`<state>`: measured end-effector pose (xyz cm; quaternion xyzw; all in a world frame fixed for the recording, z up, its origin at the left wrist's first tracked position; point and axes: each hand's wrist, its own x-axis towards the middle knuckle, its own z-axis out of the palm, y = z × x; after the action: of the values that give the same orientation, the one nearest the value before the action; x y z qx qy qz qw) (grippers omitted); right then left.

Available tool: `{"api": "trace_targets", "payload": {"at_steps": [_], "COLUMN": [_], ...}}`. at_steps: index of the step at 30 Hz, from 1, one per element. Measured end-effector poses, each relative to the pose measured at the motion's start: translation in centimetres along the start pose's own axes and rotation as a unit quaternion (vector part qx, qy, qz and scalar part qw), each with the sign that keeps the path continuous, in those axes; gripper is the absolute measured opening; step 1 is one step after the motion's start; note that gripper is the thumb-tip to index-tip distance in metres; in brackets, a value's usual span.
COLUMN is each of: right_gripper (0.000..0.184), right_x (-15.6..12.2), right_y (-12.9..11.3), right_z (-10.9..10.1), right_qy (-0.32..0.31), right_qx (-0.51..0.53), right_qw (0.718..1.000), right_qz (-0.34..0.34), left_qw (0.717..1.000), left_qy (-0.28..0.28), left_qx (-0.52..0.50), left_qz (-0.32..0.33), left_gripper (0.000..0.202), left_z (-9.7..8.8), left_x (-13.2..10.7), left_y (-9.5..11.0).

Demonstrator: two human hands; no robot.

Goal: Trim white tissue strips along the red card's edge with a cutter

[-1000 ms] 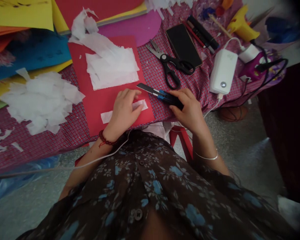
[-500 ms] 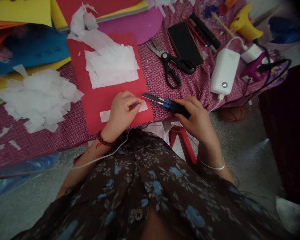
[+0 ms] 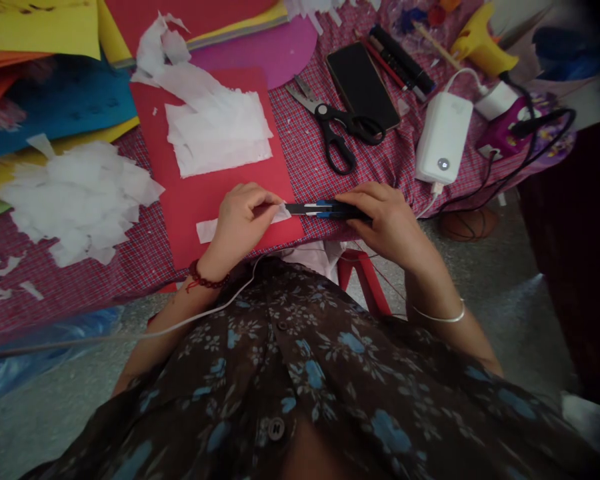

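Observation:
My left hand (image 3: 247, 220) pinches the right end of a white paper strip (image 3: 207, 231), which lies on a red sheet (image 3: 215, 197) near the table's front edge. In my right hand (image 3: 383, 217) is a utility knife (image 3: 325, 209) with a black and blue handle. Its dark blade points left, with the tip at the strip's end beside my left fingertips. Whether the blade touches the paper I cannot tell. Farther up the red sheet lies a block of layered white paper (image 3: 220, 133), with a crumpled white piece (image 3: 163, 50) at its upper left.
Scissors (image 3: 333, 123) and a phone (image 3: 364, 87) lie right of the red sheet. Behind my right hand stands a white power bank (image 3: 444, 137) with cables. A heap of white paper pieces (image 3: 80, 200) sits at left, below coloured sheets (image 3: 65, 100). A yellow glue gun (image 3: 483, 47) is at the far right.
The knife has swung from a slant to nearly level, and its tip has come down to the strip's end by my left fingers. My left hand keeps its pinch. The view has shifted slightly.

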<state>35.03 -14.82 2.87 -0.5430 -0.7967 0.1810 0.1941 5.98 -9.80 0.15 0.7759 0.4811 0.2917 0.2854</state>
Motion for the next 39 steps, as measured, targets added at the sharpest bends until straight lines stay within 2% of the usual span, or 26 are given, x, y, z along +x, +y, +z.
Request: {"api": "trace_targets", "payload": {"at_steps": [4,10,14,17,20,22,25,28,30,34,39], "right_gripper": [0.051,0.049,0.047,0.047,0.048,0.048,0.048,0.048,0.048,0.045,0.042], "right_x": [0.8,1.7,2.0,2.1,2.0,1.9,1.9,2.0,2.0,1.8,0.7], "right_y": [0.1,0.0,-0.5,-0.6,-0.5,-0.4,-0.4,-0.4,-0.4,-0.6,-0.9], "right_z": [-0.3,-0.2,0.2,0.4,0.5,0.5,0.5,0.5,0.4,0.1,-0.2], "right_qy": [-0.027,-0.055,-0.058,-0.061,-0.06,-0.057,-0.059,-0.065,-0.068,-0.074,-0.073], "right_qx": [-0.018,-0.025,-0.029,-0.024,-0.015,-0.016,-0.019,-0.016,-0.011,-0.006,0.017], "right_qw": [0.999,0.998,0.997,0.996,0.997,0.997,0.996,0.996,0.996,0.996,0.996], "right_qz": [-0.014,-0.033,-0.05,-0.057,-0.056,-0.057,-0.057,-0.053,-0.052,-0.057,-0.055], "left_qw": [1.0,0.993,0.994,0.995,0.998,0.998,0.983,0.963,0.954,0.952,0.953], "left_qy": [-0.007,0.005,0.007,-0.005,-0.038,-0.057,-0.095,-0.147,-0.172,-0.194,-0.194], "left_qx": [-0.001,-0.106,-0.099,-0.084,-0.042,0.027,0.142,0.185,0.188,0.187,0.192], "left_qz": [-0.012,-0.048,-0.046,-0.054,-0.035,0.0,0.063,0.13,0.156,0.144,0.134], "left_gripper": [0.014,0.016,0.014,0.014,0.013,0.012,0.033,0.057,0.066,0.058,0.056], "left_z": [0.0,0.2,0.6,0.2,-1.5,-2.8,-3.6,-2.5,-1.3,0.0,-0.2], "left_x": [0.0,-0.1,-0.2,-0.1,0.7,1.6,2.9,3.6,3.8,4.2,4.3], "left_y": [0.2,0.0,-0.1,-0.1,-0.1,0.3,1.2,1.7,1.3,-0.6,-1.4]}}
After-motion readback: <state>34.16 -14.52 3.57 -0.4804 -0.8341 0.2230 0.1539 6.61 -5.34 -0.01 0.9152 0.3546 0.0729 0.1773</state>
